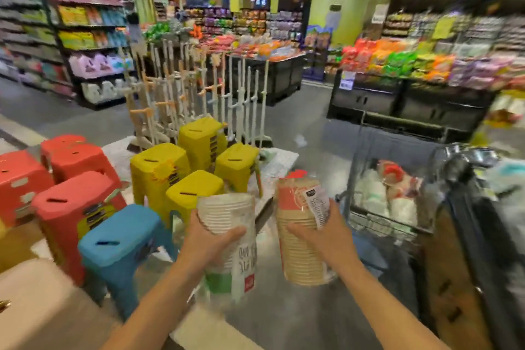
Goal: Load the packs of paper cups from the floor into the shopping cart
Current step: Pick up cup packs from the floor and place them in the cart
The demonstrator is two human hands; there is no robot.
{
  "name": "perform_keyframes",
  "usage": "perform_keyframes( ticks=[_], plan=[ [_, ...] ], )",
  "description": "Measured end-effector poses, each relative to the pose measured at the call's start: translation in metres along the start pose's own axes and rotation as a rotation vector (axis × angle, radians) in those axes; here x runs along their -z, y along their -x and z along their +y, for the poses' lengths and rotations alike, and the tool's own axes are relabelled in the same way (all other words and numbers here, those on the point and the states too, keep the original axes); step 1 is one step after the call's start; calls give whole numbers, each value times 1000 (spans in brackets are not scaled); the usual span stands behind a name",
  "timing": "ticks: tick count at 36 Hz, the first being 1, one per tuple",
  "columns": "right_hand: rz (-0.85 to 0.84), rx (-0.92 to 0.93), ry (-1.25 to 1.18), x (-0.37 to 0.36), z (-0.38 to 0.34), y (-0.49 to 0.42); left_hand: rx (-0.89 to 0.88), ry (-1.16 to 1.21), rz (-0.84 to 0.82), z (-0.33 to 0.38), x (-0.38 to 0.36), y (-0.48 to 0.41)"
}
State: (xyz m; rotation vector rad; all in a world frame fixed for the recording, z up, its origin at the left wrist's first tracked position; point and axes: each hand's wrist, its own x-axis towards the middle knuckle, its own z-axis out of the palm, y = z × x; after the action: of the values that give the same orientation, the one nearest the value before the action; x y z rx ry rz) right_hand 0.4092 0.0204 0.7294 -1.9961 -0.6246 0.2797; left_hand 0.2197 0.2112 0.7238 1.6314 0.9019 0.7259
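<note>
A: In the shop aisle, before the person, how many packs of cups are held?

B: Two, one for each hand. The left hand (pixel 210 239) grips a pack of white cups (pixel 224 213) with a green band low on its wrap. The fingers are curled round the middle of it. The right hand (pixel 321 236) grips a pack of brown cups (pixel 295 250) in the same manner. This pack has a red label and a white sticker near its top.

A: Where are those two packs?

B: Both are upright in the air above the floor (pixel 270 315), near each other but not touching. The shopping cart (pixel 380 220) stands to the right of them, and the brown pack is the nearer one to it. Neither of the two is in the cart.

A: Is there something in the cart?

B: Yes, more wrapped cups (pixel 372 193) lie in its basket, white ones and one with red on it. They are blurred, so I cannot count them.

A: And on the left side?

B: Plastic stools. I count four yellow stools (pixel 159 162) and one blue stool (pixel 122 236), which is the nearest to the left hand. There are also red stools (pixel 74 207), three or maybe four. Their tops at the back run together and I cannot tell. Behind the yellow ones stand white racks (pixel 241 94), too blurred for counting.
</note>
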Motion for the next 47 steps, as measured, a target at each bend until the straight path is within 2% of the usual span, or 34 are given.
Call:
perform_keyframes(
  ticks=[4,8,12,18,26,34,39,47],
  plan=[
    [125,-44,-46,79,47,-32,-64,29,-128,30,-114,-27],
    [236,-80,-51,151,99,-66,-53,9,-268,54,-218,-53],
    [284,-151,-54,208,152,-98,-85,20,-372,69,-317,-71],
    [376,-229,-55,271,197,-157,-19,21,-486,85,-422,-116],
    [467,-302,-53,305,246,-272,-19,-54,-588,107,-527,-207],
    [538,-400,21,325,264,-389,7,-46,-655,120,-609,-318],
    [551,-451,33,336,280,-452,56,-83,-730,124,-666,-385],
    [492,-573,17,350,343,-534,138,-142,-760,110,-771,-432]
  ],
)
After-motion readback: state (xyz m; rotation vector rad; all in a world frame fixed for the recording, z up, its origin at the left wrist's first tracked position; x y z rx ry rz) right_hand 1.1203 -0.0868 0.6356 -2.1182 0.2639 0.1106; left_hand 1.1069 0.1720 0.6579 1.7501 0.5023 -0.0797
